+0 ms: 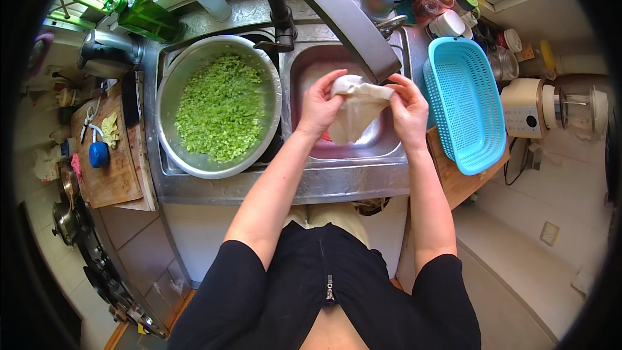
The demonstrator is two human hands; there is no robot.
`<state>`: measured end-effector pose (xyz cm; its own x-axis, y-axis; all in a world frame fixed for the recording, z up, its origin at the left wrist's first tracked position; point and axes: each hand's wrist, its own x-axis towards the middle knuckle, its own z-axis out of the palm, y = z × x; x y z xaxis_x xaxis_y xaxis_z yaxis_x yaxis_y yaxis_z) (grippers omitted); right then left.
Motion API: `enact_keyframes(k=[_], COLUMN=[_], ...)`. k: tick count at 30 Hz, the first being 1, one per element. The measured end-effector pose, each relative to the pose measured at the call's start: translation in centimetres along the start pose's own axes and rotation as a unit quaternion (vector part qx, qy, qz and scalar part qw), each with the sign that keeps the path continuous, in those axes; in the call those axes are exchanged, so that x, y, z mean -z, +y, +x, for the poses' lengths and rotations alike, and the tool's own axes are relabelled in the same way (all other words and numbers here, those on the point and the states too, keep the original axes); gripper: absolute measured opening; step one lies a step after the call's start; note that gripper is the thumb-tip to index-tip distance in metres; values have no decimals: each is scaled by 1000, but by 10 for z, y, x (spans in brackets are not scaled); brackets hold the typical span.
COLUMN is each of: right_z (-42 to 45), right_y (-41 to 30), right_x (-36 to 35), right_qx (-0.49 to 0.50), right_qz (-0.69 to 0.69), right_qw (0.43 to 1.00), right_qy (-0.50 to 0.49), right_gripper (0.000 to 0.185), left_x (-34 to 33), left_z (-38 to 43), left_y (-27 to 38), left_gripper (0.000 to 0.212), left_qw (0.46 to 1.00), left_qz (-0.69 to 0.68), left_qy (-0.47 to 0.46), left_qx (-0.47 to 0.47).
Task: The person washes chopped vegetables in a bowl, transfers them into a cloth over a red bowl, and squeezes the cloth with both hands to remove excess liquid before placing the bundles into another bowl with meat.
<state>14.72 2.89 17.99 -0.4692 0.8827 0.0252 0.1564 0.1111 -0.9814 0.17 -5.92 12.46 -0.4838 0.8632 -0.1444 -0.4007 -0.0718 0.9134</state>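
Over the right sink basin (pixel 347 154) a thin, pale cloth bag or piece of cloth (pixel 358 112) hangs between both hands, its upper edge bunched. My left hand (pixel 321 102) grips that edge at one end, and my right hand (pixel 408 104) pinches the other. Part of a red thing shows in the basin behind the cloth. Beside the hands, a large steel bowl (pixel 165 141) holds chopped green vegetable (pixel 221 107) and rests over the left basin. A blue plastic basket (pixel 469 107) lies to the right of my right hand.
A black and grey faucet (pixel 335 14) arches over the sink. Left are a cutting board (pixel 109 155), an electric kettle (pixel 109 53) and a green bottle (pixel 150 19). A blender (pixel 527 107) stands at the right; jars and cups crowd the back right corner.
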Motion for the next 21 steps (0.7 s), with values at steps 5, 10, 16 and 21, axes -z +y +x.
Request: enact_keyframes(k=[5, 10, 16, 21], right_z=[1, 14, 24, 41], right_y=[19, 44, 75, 125], right_x=[13, 19, 2, -30], right_qx=[33, -22, -107, -137], right_qz=[-58, -108, -168, -232], right_qw=[997, 993, 972, 957], right_qy=[39, 43, -123, -107], right_gripper=[21, 20, 51, 55], left_x=[16, 26, 40, 92], left_z=[-3, -15, 3, 24], left_y=[-2, -7, -54, -134], left_gripper=[56, 45, 48, 65], left_qw=[960, 951, 905, 868], left_qz=[243, 293, 358, 381], left_qy=[78, 54, 184, 138], left_qx=[-118, -85, 139, 287])
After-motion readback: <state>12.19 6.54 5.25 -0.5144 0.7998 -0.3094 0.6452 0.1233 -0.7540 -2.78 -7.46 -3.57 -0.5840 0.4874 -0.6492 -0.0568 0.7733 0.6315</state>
